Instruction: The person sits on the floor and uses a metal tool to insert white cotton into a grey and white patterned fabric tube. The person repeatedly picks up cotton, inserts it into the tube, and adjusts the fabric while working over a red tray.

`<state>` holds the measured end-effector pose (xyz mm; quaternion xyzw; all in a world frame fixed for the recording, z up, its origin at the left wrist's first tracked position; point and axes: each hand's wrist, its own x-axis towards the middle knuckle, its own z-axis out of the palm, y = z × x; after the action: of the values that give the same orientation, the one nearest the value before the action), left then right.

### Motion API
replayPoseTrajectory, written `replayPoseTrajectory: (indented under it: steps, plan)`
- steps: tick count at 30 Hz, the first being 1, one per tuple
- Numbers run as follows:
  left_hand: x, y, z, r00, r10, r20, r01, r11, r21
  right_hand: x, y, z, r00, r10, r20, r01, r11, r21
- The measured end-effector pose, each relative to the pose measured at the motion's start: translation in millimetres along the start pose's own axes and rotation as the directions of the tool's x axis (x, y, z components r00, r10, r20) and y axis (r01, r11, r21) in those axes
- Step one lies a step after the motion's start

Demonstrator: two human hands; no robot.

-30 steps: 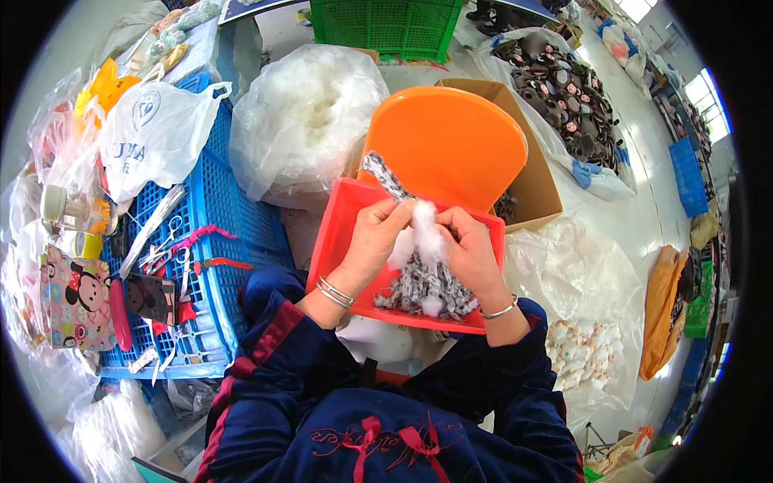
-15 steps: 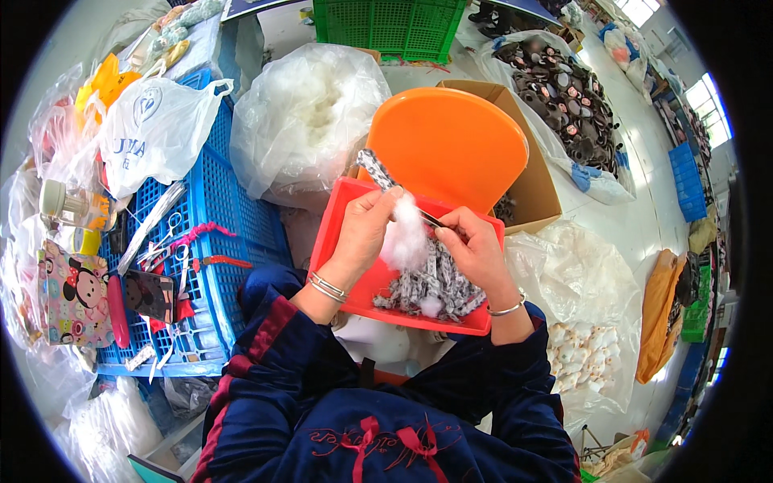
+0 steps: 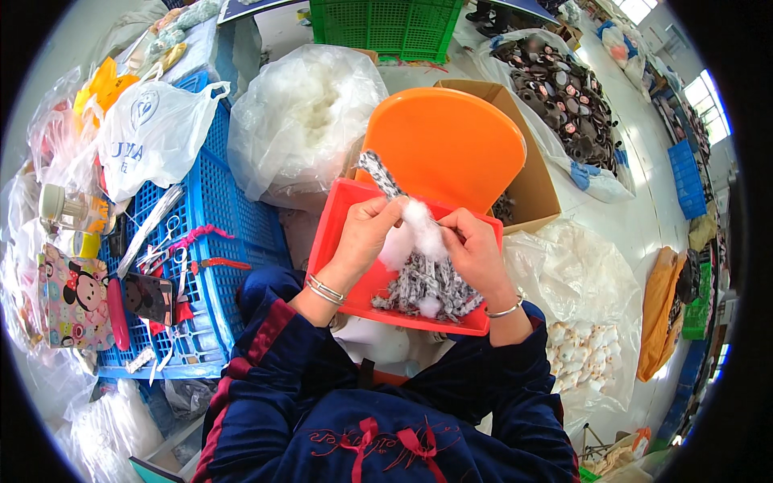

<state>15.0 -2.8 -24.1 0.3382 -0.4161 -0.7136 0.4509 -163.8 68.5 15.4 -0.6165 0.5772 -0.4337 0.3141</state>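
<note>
My left hand (image 3: 364,240) pinches a grey-and-white fuzzy tube (image 3: 378,172), whose far end sticks up past the fingertips. Beside those fingers is a tuft of white stuffing (image 3: 422,229), bridging the gap to my right hand (image 3: 475,251). The right fingers are closed on a thin dark tool, mostly hidden by the stuffing and fingers. Both hands are over a red tray (image 3: 332,224) on my lap. Inside it lie a heap of grey-and-white fuzzy pieces (image 3: 425,283) and more white stuffing.
An orange stool seat (image 3: 447,149) and cardboard box (image 3: 527,173) stand just beyond the tray. A clear bag of stuffing (image 3: 310,121) is at the far left. Blue crates (image 3: 221,189) at left carry scissors (image 3: 170,231) and a phone (image 3: 150,298). White pieces lie in a bag (image 3: 584,354) at right.
The dark tool, plainly visible between my hands before, is now mostly hidden. The white tuft has shifted up and right, toward the right fingers. My left hand still grips the fuzzy tube.
</note>
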Motion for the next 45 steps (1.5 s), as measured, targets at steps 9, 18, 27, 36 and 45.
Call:
replayPoseTrajectory:
  steps: [9, 18, 27, 36, 45]
  plan:
    - [-4, 13, 8, 0.997, -0.073, 0.024, 0.069, 0.988, 0.140, 0, 0, 7, 0.998, 0.066, 0.012, -0.067, 0.987, 0.149]
    - [-4, 5, 6, 0.993, -0.090, 0.069, 0.073, 0.972, 0.223, -2, 6, 10, 0.988, 0.146, 0.056, -0.155, 0.955, 0.254]
    - [-2, 33, -1, 0.998, -0.033, 0.048, 0.029, 0.997, 0.073, 2, 4, -3, 0.996, 0.073, 0.053, -0.079, 0.990, 0.121]
    - [-2, 24, 1, 0.981, -0.138, 0.136, 0.120, 0.984, 0.132, 2, 3, -4, 0.990, 0.099, 0.103, -0.116, 0.976, 0.182]
    - [-3, 27, -1, 0.994, -0.084, 0.074, 0.086, 0.996, -0.022, 6, -1, 2, 0.976, 0.169, 0.135, -0.207, 0.907, 0.365]
